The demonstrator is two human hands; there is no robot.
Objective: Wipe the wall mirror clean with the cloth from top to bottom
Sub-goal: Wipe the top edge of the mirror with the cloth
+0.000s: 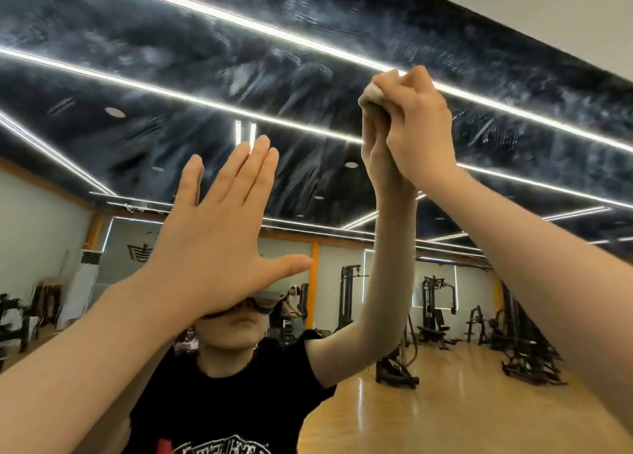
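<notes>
high on the mirror (308, 77), right hand (419, 128) fingers pinch the cloth (371, 94); left hand (212, 244) fingers straight.

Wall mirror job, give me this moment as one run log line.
stage: wiping upper glass | right hand: grips cloth against wall mirror | left hand: flat, fingers straight | smears: visible across top

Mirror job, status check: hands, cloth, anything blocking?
Right hand grips bunched cloth high against mirror. Left hand open, flat near the glass. Smears visible up top. Nothing blocking.
</notes>
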